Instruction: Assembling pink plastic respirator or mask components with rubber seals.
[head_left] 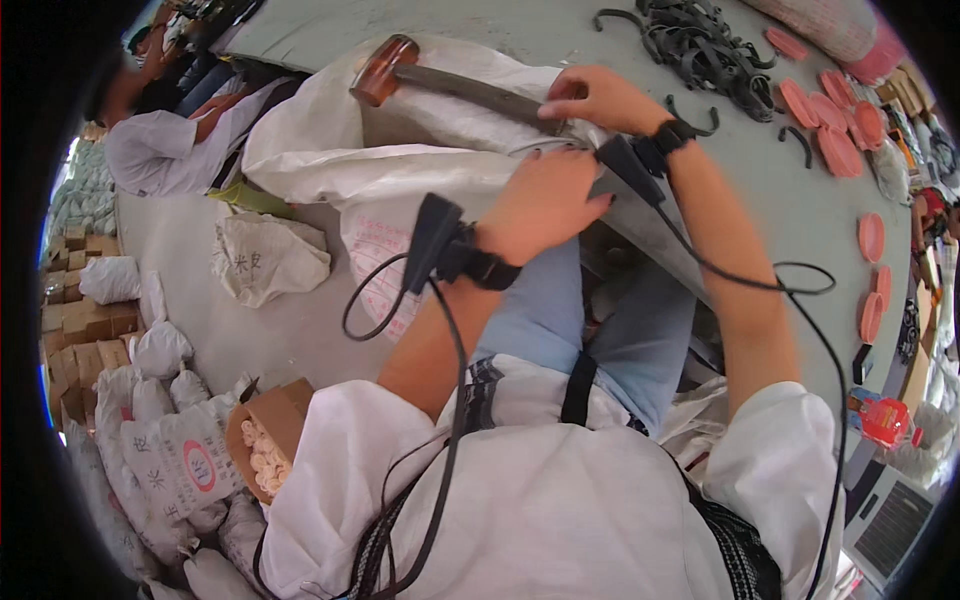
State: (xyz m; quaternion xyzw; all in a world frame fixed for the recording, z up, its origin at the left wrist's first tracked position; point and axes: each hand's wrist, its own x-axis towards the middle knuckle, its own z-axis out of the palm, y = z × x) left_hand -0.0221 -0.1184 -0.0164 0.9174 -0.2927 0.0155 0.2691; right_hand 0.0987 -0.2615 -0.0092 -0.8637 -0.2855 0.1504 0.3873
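Observation:
A mallet lies across a white woven sack (pixel 300 150) on the table, with an amber-brown head (pixel 385 70) and a dark handle (pixel 470 92) slanting down to the right. My right hand (pixel 605 100) is over the end of this handle, its fingers curled; what they pinch, if anything, I cannot make out. Just nearer to me, my left hand (pixel 545 200) rests at the sack's edge, back up and thumb apart from the fingers. Both wrists carry black straps with small dark devices and cables.
Dark strips (pixel 710 60) are heaped at the far right, beside several pink oval pieces (pixel 830 120). A small white bag (pixel 265 255) lies at left. Filled sacks (pixel 180 460) and an open carton (pixel 275 430) stand low on the left. Another person (pixel 165 145) sits at far left.

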